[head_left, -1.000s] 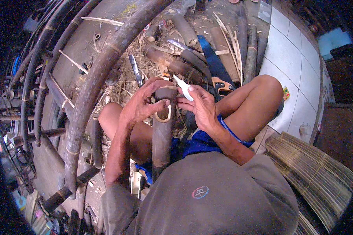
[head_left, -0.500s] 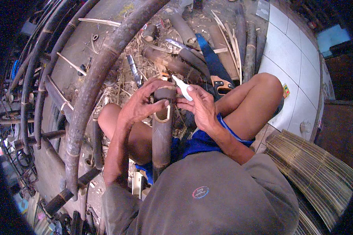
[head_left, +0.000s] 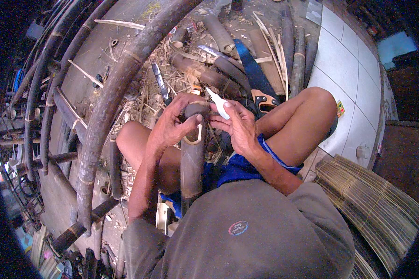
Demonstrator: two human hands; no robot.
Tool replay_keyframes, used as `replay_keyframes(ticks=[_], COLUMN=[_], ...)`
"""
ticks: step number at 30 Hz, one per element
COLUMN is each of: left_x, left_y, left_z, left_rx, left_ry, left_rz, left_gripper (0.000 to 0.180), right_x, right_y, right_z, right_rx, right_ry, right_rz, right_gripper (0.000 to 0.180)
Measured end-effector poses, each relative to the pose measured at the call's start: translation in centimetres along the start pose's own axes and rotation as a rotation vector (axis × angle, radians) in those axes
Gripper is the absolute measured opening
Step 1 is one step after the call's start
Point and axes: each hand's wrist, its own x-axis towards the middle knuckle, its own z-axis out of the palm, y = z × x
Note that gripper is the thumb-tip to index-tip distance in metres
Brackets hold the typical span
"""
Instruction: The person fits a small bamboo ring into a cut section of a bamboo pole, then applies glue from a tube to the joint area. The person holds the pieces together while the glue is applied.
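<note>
A thick dark bamboo tube (head_left: 191,169) stands between my legs, its lower end hidden by my shirt. Near its top, an oval opening with a pale cut rim is carved into the side. My left hand (head_left: 172,122) wraps round the upper end, with the thumb lying across just above the opening. In my right hand (head_left: 237,125) is a small white squeeze bottle (head_left: 217,103) with a pointed nozzle, which tilts up and away to the left. The right fingertips reach close to the tube's right side; whether they touch it I cannot tell.
A handsaw (head_left: 255,69) with a wooden handle lies ahead, near a knife (head_left: 160,83) and bamboo pieces among shavings. A long curved bamboo pole (head_left: 111,93) arches along my left. Slatted bamboo matting (head_left: 372,190) lies at the right, beside white floor tiles (head_left: 340,83).
Both hands and the bamboo tube stay almost in place. The white bottle has shifted very slightly; the rest of the scene moves a little with the view.
</note>
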Motion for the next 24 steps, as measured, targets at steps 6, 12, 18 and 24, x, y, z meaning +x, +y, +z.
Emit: replay_keyframes(ticks=[6, 12, 18, 24], left_x=[-0.8, -1.2, -1.3, -2.0], left_y=[1.1, 1.7, 0.8, -1.7], left_z=[2.0, 2.1, 2.5, 2.8], left_rx=[-0.157, -0.143, -0.161, -0.431], left_ry=[0.142, 0.104, 0.153, 0.238], left_rz=[-0.091, -0.157, -0.155, -0.243], left_gripper=[0.056, 0.059, 0.054, 0.045], right_x=[-0.3, -0.1, -0.2, -0.6], right_y=[-0.3, 0.1, 0.2, 0.5], right_z=[0.4, 0.2, 0.2, 0.8], right_rx=[0.003, 0.009, 0.028, 0.06], right_ry=[-0.003, -0.005, -0.014, -0.03], right_rz=[0.001, 0.003, 0.0, 0.007], right_gripper=[0.036, 0.036, 0.036, 0.036])
